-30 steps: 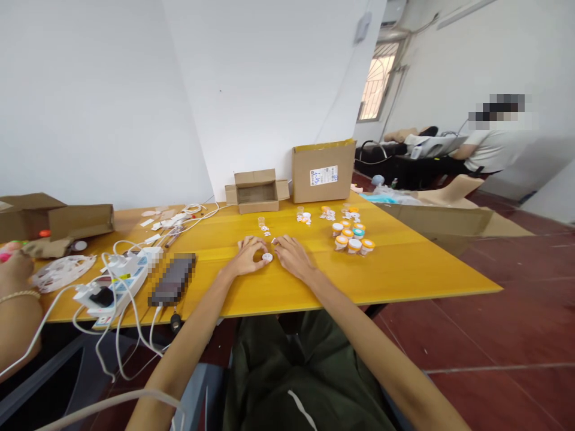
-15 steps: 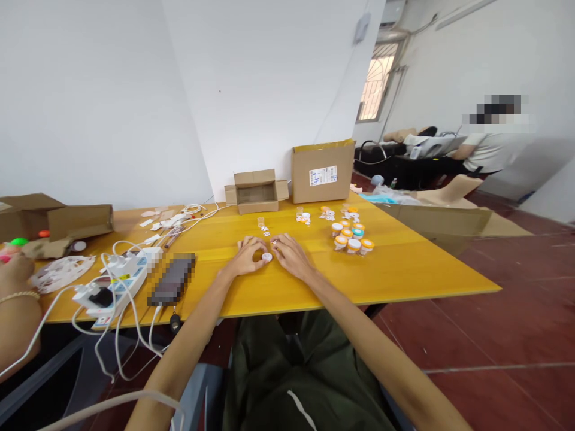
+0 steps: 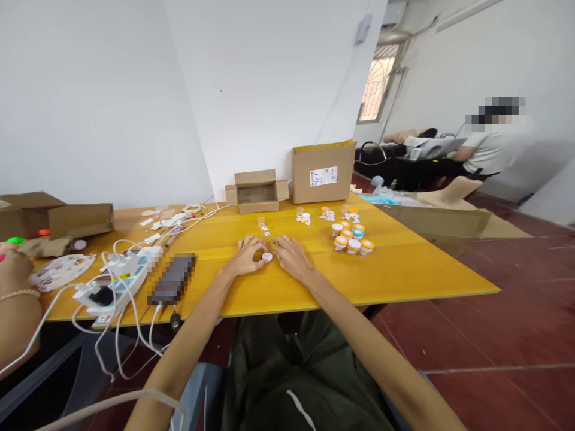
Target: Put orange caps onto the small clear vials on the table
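Note:
My left hand (image 3: 248, 256) is curled on the table, its thumb and fingers around a small round white lid (image 3: 267, 257). Just across from it, my right hand (image 3: 291, 255) has its fingertips drawn together beside the lid; whatever they hold is too small to name. Beyond both hands stands a small clear cup (image 3: 261, 222) with little white pieces (image 3: 266, 231) scattered in front of it. To the right sits a cluster of small clear jars (image 3: 353, 246) with white, orange and teal lids.
Farther back are more loose lids and pieces (image 3: 330, 214), a small open carton (image 3: 257, 194) and a taller cardboard box (image 3: 321, 173). On the left lie a power strip (image 3: 128, 278) with cables and a phone (image 3: 173, 278). A co-worker's hand (image 3: 15, 266) shows at the left edge.
My right hand's fingertips have shifted very slightly near the lid. My left hand and the lid stay in place. The co-worker's hand at the left has moved a little.

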`<action>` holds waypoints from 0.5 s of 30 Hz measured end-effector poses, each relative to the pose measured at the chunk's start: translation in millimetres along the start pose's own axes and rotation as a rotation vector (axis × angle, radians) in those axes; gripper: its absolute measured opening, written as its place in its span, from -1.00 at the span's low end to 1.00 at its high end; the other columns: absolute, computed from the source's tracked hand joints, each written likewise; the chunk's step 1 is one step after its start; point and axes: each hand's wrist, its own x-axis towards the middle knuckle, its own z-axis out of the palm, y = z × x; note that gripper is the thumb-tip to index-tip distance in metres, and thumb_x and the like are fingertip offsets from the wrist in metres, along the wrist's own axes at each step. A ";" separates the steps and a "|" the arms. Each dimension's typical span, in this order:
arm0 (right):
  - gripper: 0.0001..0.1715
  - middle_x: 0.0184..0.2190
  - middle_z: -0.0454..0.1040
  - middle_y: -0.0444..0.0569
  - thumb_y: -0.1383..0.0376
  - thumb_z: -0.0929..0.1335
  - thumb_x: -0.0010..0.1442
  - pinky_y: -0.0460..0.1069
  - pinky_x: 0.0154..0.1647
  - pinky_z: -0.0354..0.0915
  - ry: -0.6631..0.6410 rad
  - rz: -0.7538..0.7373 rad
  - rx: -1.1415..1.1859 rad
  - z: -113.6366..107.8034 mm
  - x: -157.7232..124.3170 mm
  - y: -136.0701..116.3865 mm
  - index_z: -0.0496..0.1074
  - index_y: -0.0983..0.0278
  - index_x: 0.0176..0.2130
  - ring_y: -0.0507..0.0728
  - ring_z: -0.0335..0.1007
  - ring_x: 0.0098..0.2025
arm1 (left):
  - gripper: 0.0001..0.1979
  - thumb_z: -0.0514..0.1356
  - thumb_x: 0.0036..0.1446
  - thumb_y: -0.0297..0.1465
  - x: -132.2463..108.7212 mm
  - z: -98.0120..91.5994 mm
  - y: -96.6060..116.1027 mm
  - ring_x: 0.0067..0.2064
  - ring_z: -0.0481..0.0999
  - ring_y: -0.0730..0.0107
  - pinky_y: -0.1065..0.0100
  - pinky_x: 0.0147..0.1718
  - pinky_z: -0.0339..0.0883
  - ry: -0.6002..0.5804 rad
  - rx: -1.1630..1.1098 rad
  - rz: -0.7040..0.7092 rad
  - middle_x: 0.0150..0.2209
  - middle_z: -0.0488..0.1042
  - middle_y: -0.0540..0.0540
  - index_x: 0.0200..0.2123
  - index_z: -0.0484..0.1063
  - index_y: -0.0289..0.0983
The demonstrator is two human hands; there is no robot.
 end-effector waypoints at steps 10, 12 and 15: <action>-0.76 -0.10 0.48 0.13 0.47 0.26 0.27 0.03 -0.08 0.24 -0.086 -0.072 -0.180 -5.1 7.2 -7.8 0.50 0.30 -0.20 0.17 0.32 -0.04 | -0.83 0.20 0.16 -0.23 1.5 1.3 -0.6 0.05 0.25 0.10 0.04 0.05 0.10 0.009 0.015 0.020 -0.08 0.45 -0.08 -0.20 0.46 -0.13; -0.75 -0.08 0.48 0.12 0.47 0.25 0.27 0.03 -0.09 0.24 -0.068 -0.061 -0.175 -3.6 6.5 -6.9 0.49 0.30 -0.19 0.17 0.32 -0.04 | -0.83 0.19 0.17 -0.22 1.2 0.7 -0.3 0.05 0.25 0.10 0.05 0.04 0.10 0.011 0.010 0.029 -0.08 0.46 -0.08 -0.20 0.46 -0.12; -0.73 -0.05 0.49 0.11 0.48 0.24 0.27 0.04 -0.09 0.24 -0.038 -0.036 -0.163 -0.1 4.2 -4.9 0.49 0.28 -0.17 0.17 0.32 -0.04 | -0.83 0.19 0.17 -0.22 0.3 -1.3 1.7 0.05 0.26 0.11 0.05 0.05 0.10 0.005 -0.001 0.042 -0.08 0.46 -0.07 -0.20 0.46 -0.12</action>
